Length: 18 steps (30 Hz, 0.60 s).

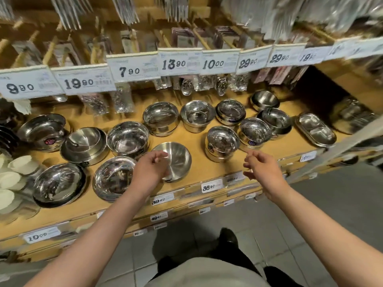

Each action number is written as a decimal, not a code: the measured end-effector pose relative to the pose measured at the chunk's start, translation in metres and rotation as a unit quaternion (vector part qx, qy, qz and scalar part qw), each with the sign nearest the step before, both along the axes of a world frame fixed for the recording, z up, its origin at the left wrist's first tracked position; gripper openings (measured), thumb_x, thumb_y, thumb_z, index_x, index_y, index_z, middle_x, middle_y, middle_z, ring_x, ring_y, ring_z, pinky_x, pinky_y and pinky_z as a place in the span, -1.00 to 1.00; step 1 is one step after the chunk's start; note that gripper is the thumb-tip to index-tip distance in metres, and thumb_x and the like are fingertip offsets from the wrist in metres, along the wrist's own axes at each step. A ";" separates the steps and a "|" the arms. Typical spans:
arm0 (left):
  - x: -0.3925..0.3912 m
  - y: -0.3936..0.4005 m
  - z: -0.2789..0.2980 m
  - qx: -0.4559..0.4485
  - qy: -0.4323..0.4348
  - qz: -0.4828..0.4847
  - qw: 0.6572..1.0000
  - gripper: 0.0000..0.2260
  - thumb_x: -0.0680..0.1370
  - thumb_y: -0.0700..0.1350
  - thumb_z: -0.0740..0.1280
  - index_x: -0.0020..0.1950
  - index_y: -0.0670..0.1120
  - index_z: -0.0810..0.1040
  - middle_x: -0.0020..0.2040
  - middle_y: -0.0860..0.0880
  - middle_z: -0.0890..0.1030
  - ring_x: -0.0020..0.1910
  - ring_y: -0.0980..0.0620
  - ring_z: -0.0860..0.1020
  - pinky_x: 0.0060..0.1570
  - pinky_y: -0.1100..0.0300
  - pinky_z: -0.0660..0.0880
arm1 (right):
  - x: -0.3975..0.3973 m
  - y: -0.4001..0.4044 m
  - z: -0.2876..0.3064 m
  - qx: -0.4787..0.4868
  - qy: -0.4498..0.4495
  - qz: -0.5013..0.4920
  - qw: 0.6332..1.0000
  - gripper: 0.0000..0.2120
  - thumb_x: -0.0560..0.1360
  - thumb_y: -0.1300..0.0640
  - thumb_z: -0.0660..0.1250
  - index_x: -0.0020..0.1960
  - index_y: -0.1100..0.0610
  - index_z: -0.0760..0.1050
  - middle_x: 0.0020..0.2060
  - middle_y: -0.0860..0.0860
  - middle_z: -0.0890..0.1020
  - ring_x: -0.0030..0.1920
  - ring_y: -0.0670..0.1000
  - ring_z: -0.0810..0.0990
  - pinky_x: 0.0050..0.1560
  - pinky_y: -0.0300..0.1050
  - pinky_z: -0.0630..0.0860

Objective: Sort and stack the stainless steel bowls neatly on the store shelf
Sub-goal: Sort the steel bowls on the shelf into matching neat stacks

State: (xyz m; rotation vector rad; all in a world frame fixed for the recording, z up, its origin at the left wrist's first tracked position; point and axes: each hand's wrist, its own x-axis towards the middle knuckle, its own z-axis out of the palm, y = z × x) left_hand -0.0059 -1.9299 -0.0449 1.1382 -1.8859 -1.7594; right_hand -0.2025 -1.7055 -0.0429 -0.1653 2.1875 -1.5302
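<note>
Many shiny steel bowls point(128, 136) sit stacked; some tilted.

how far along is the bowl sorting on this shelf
Partly done, by the look of it. Several bowls already sit nested, like the small stacks at the right. Nothing is in hand: the left hand hovers over the matte bowl near the shelf edge, and the right hand is empty. That single bowl and other singles behind still need stacking.

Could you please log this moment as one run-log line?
left hand: open, over brushed bowl, contact unclear | right hand: open, empty, near shelf edge | bowls: spread out, some nested
</note>
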 end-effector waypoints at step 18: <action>-0.155 0.089 -0.020 0.012 -0.069 0.087 0.994 -0.90 0.59 -0.13 0.38 -0.06 0.03 0.67 -0.20 0.03 0.69 -0.10 -0.10 0.66 0.11 -0.19 0.63 | -0.177 0.076 -0.040 0.058 -0.031 0.049 0.997 -0.81 0.53 -0.05 0.25 0.09 -0.05 0.52 -0.05 0.07 0.67 0.02 0.18 0.65 0.14 0.33 0.59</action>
